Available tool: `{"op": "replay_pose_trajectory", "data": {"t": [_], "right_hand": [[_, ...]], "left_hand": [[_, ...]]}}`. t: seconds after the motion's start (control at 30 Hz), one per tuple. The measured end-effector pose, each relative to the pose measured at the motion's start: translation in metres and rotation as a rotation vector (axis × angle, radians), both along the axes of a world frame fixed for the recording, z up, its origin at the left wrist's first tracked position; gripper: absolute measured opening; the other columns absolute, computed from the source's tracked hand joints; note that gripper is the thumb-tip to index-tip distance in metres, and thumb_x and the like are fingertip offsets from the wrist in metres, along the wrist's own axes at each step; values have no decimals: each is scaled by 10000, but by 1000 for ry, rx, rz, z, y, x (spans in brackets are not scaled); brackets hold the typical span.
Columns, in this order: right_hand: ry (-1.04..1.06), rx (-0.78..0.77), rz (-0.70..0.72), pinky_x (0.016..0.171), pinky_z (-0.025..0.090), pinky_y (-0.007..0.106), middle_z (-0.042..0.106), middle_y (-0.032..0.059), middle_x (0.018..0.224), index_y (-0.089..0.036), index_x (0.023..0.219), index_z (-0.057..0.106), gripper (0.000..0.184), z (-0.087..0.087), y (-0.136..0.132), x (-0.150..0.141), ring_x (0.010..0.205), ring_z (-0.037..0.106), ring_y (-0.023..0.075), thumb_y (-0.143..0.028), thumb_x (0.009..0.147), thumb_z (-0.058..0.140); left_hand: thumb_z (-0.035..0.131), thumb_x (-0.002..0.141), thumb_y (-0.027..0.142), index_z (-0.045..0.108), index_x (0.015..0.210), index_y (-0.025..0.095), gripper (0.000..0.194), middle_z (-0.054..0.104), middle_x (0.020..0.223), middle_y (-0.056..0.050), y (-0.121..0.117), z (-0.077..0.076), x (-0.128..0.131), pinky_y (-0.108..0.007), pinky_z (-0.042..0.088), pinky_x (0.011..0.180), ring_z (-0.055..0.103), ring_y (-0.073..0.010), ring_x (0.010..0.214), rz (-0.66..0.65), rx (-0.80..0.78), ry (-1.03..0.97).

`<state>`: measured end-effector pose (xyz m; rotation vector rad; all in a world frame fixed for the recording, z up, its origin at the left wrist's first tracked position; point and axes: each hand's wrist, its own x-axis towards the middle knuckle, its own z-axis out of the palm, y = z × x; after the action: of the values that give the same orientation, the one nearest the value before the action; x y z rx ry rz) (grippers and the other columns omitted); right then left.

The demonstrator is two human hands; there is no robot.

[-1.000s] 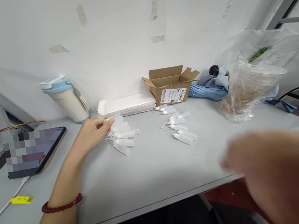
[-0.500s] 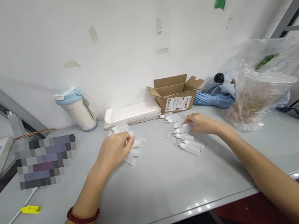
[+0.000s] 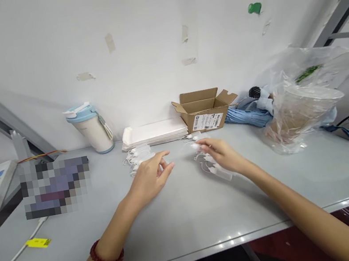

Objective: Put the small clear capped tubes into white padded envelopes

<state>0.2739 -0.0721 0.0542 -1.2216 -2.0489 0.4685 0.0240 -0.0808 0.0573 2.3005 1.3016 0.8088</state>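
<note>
Head view: right fingers (image 3: 208, 143) pinch a blurred, translucent white tag (image 3: 194, 147); left fingers (image 3: 159, 156) hang parted.

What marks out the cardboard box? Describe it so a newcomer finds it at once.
At the back of the grey table, by the white wall, look beyond the right hand. Between the flat white stack and blue fabric bundle sits the cardboard box, set apart by its brown colour, open flaps and white label.
</note>
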Motion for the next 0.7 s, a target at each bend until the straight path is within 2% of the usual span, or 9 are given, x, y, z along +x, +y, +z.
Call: {"op": "replay_pose_trajectory", "data": {"t": [0.1,0.2,0.27,0.47,0.57,0.7], "right_hand": [[29,-22,109,731,467,302,666,66,861,-171,1054,551,254,-2,-15,-23,804,619,170,-286,932,359],[48,-15,139,711,457,283,652,59,835,-176,1047,535,240,-1,-25,-30,778,611,158,-281,940,348],[52,-8,130,697,449,274,641,52,813,-174,1031,535,240,-1,-27,-30,755,601,151,-278,944,337],[60,2,99,663,438,261,630,36,777,-183,1003,538,234,-5,-24,-27,716,591,144,-295,943,342],[75,11,96,656,436,260,630,33,772,-187,989,539,225,-5,-23,-26,700,585,141,-301,942,350],[95,5,89,648,433,255,634,29,761,-184,981,544,226,-4,-24,-25,692,582,136,-297,940,353]], "left_hand": [[484,847,414,517,1209,179,432,663,861,-33,-1,0,5,-255,425,616,558,-131,627,-18,-60,-75],[473,858,363,651,952,174,276,668,808,-36,-3,2,9,-245,415,605,563,-134,638,-59,-100,-71],[470,858,334,664,801,171,260,654,733,-25,-4,3,9,-242,406,593,547,-126,602,-77,-126,-75],[563,798,392,624,641,159,287,572,562,13,-4,7,5,-227,375,510,487,-98,485,34,-247,-180],[594,768,416,610,621,159,297,536,513,22,-5,12,4,-219,347,465,470,-97,466,65,-326,-235],[548,801,411,652,731,160,281,561,523,10,-6,18,4,-215,330,443,480,-107,487,-14,-474,-295]]}}
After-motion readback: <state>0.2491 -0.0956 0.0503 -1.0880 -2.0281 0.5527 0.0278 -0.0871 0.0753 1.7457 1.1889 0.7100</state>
